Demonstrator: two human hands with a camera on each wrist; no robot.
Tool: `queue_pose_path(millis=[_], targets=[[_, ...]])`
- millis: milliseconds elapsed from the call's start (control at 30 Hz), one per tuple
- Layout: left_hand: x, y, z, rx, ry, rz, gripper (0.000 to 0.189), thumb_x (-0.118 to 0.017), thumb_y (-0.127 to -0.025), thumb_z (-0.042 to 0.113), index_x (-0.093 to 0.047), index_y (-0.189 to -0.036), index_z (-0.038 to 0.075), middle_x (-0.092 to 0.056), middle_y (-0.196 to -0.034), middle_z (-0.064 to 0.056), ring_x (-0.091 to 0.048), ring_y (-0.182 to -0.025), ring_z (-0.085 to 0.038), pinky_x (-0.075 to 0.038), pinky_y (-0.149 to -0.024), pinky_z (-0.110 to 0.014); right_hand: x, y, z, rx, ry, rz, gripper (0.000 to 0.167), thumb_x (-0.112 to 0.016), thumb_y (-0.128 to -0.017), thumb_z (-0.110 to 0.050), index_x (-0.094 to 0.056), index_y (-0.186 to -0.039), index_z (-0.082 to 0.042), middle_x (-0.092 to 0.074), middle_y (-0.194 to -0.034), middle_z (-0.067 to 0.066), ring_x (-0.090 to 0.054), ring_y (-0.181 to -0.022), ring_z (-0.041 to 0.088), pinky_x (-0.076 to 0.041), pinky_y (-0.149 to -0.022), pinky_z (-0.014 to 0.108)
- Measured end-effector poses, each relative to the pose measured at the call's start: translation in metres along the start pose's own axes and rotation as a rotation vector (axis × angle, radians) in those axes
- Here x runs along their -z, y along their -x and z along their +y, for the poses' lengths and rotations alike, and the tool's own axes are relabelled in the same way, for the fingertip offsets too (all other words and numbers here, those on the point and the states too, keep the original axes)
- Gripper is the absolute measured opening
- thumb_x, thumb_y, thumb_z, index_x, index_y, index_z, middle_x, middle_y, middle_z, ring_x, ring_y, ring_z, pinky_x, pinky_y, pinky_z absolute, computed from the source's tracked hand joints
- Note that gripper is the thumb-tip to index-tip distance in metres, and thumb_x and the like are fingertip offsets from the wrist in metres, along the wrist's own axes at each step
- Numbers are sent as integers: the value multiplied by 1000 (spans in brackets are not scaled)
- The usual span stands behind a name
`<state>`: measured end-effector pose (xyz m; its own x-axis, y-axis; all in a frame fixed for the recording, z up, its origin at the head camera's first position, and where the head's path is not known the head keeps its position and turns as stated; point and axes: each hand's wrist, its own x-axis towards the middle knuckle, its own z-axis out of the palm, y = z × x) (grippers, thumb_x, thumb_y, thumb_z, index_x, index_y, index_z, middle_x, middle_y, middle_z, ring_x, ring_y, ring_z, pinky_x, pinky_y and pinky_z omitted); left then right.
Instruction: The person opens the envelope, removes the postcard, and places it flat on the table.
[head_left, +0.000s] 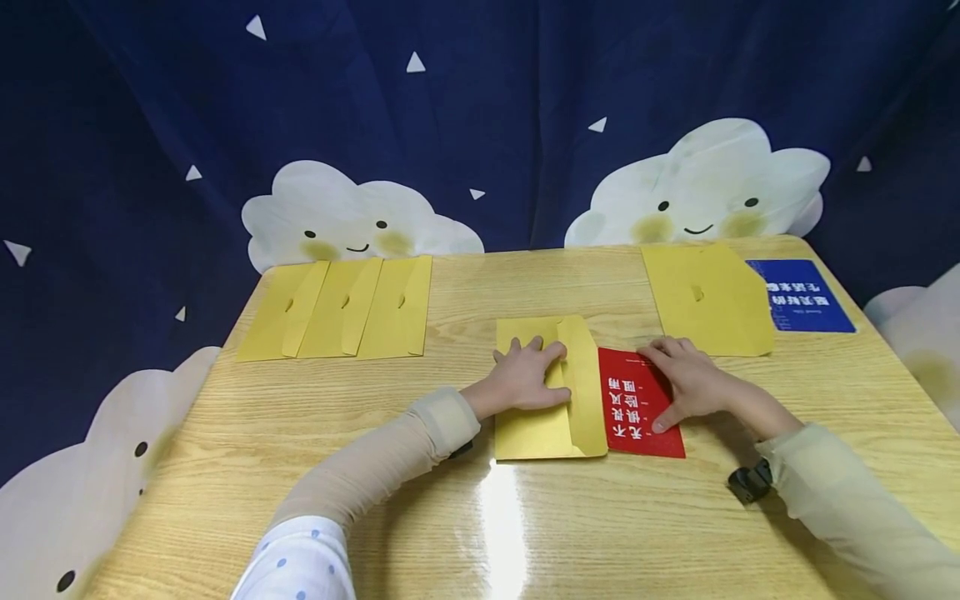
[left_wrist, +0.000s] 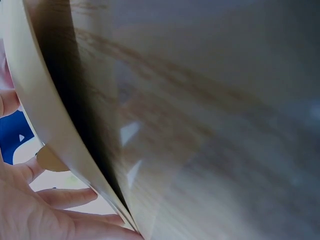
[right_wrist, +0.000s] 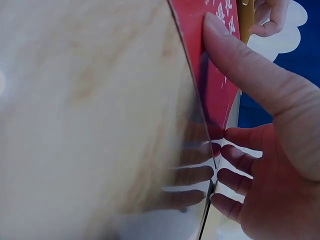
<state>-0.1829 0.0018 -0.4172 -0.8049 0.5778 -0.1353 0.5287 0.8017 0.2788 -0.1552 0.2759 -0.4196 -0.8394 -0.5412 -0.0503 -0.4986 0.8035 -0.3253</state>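
Note:
In the head view a yellow envelope (head_left: 528, 437) lies mid-table with its flap toward the right. On it rests my left hand (head_left: 525, 377), fingers spread, fingertips touching the paper. A red card (head_left: 637, 383) with white characters lies against the flap side of the envelope; whether its left edge is inside cannot be told. My right hand (head_left: 693, 379) touches the card's right part. In the right wrist view the thumb (right_wrist: 240, 60) lies on the card's face, and the other fingers reach down along its edge, fairly straight. The left wrist view shows left fingers (left_wrist: 67, 197) against the envelope's edge.
Several yellow envelopes (head_left: 393, 308) overlap in a row at the back left. Another envelope (head_left: 708, 304) lies at the back right, beside a blue card (head_left: 806, 300) partly covered by its flap. Behind the wooden table (head_left: 420, 517) hangs a dark blue curtain (head_left: 480, 108) with clouds.

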Motion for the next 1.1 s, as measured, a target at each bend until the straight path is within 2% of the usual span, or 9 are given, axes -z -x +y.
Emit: queue_pose_path(millis=[300,533,700,867,967,1100], targets=[[0,0,1,3,5,-8,51,-55,-79,49,-43,-122,26,-49,-117,-10,-47,-104,-43,-34,-78,-69,5,-8,-4,-43,-57,-40,110,-83,-42,-57,-38,-121,5,-42,-110,18,-35,-97,33,-32,-73,40],[1,0,1,7,-1,-15,50,-56,-78,50,-44,-121,26,-49,-115,-10,-46,-105,-44,-34,-78,-69,5,-9,-6,-77,-153,-10,105,-88,-44,-43,-30,-119,4,-39,-112,22,-32,-101,37,-31,-80,48],[1,-1,0,9,-9,-10,51,-56,-78,50,-44,-121,26,-50,-114,-9,-47,-104,-43,-35,-78,-68,4,-7,-2,-90,-300,38,92,-89,-52,-20,-32,-120,6,-39,-113,26,-35,-104,39,-30,-88,54],[0,0,0,8,-12,-14,51,-56,-79,49,-43,-122,26,-49,-116,-9,-46,-105,-43,-34,-78,-68,6,-3,4,-146,-405,96,81,-81,-61,-2,-36,-128,9,-41,-118,28,-38,-109,41,-28,-92,56],[0,0,1,6,-10,-15,50,-55,-79,49,-43,-122,26,-49,-116,-10,-46,-106,-43,-34,-78,-68,8,1,7,-192,-528,108,78,-75,-66,3,-35,-133,7,-40,-122,27,-42,-107,40,-35,-90,50],[1,1,1,4,-6,-14,49,-55,-79,48,-43,-121,26,-49,-115,-10,-46,-106,-44,-34,-78,-69,10,4,11,-249,-747,99,79,-71,-71,4,-29,-139,4,-35,-129,28,-51,-102,31,-48,-78,32]])
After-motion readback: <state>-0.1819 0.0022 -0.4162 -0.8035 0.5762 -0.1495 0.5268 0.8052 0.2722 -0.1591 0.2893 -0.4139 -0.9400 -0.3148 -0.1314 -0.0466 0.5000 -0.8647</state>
